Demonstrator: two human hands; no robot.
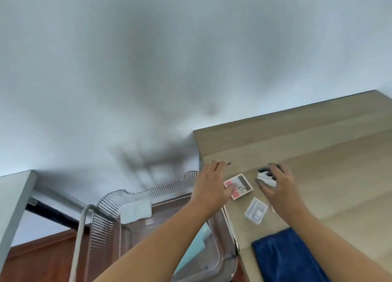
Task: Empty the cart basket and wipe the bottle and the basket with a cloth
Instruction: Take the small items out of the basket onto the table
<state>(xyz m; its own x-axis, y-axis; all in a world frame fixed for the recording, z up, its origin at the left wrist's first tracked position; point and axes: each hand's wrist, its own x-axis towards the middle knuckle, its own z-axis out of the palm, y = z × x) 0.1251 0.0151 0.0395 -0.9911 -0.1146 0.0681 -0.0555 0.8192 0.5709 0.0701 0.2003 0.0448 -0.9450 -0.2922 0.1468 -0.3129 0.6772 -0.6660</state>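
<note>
The clear ribbed cart basket [135,197] stands at the lower left, beside the wooden table [318,143]. A pale folded item [136,211] rests at its back wall. My left hand [212,186] reaches over the table edge, its thumb touching a red and white flat packet [240,185], and a thin dark stick shows at its fingertips. My right hand [277,186] is curled around a small white object with a dark top [265,176] on the table. A blue cloth [284,258] lies at the table's near edge. No bottle can be made out.
A small clear plastic box [255,210] lies on the table between the packet and the cloth. A light blue item [197,245] shows under the basket. A grey panel [12,201] stands at the left, with a white wall behind.
</note>
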